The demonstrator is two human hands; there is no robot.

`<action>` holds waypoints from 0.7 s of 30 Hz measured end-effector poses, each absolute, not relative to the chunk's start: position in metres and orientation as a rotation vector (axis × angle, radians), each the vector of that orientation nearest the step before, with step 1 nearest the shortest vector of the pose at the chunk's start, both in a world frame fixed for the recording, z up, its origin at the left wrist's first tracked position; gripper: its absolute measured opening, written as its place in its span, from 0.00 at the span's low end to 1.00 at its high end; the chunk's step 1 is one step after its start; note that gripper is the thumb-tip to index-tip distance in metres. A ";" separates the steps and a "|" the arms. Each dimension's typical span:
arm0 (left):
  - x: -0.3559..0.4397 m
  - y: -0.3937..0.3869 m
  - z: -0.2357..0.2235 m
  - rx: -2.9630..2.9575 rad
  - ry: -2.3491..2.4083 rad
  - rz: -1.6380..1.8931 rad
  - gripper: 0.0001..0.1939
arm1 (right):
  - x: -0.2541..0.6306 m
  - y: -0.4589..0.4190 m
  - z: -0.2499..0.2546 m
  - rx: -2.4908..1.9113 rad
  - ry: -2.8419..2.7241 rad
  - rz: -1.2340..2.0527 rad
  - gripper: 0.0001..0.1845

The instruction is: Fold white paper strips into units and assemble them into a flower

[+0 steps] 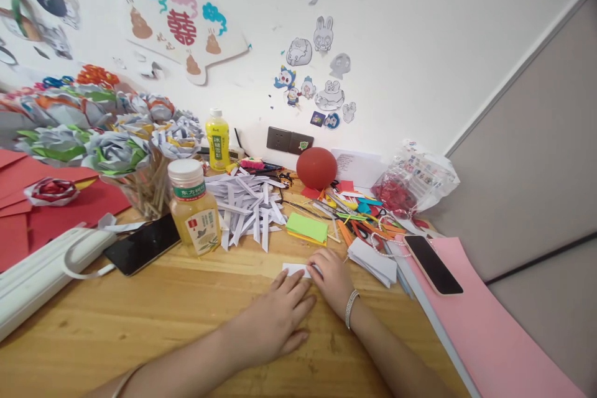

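I am holding my left fingers (pixel 305 306) spread, palm down, with tips resting along the near edge of a small white paper slip (pixel 295 268), while my right fingers (pixel 321 259) are resting curled at its right end, though I cannot tell whether they are pinching it. Beyond both sets of fingertips a green paper stack (pixel 306 228) is lying on the surface (pixel 224 311), and some white sheets (pixel 373 261) are sitting just right of my right fingers. Farther ahead and left of my left fingers, folded white strips (pixel 252 205) are lying heaped.
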State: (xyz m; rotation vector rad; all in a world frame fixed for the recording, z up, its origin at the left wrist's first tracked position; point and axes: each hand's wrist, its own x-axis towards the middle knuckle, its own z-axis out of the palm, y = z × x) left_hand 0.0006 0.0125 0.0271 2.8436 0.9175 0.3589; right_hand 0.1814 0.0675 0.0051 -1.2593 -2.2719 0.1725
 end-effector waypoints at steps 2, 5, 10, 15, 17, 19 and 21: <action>0.000 0.013 0.027 2.837 0.918 0.370 0.24 | 0.181 0.068 0.004 -1.274 -2.281 0.161 0.07; -0.001 0.012 0.027 2.829 0.900 0.376 0.24 | 0.180 0.069 0.003 -1.303 -2.317 0.124 0.06; -0.002 0.012 0.030 2.832 0.880 0.358 0.23 | 0.193 0.067 0.012 -1.406 -2.352 0.078 0.10; -0.004 0.012 0.033 2.841 0.876 0.333 0.25 | 0.220 0.063 0.026 -1.449 -2.311 0.309 0.16; -0.003 0.012 0.034 2.831 0.874 0.327 0.25 | 0.224 0.063 0.028 -1.436 -2.282 0.408 0.16; -0.002 0.011 0.035 2.820 0.872 0.330 0.26 | 0.223 0.064 0.027 -1.434 -2.228 0.478 0.14; -0.002 0.012 0.036 2.807 0.875 0.313 0.26 | 0.219 0.065 0.024 -1.448 -2.175 0.504 0.13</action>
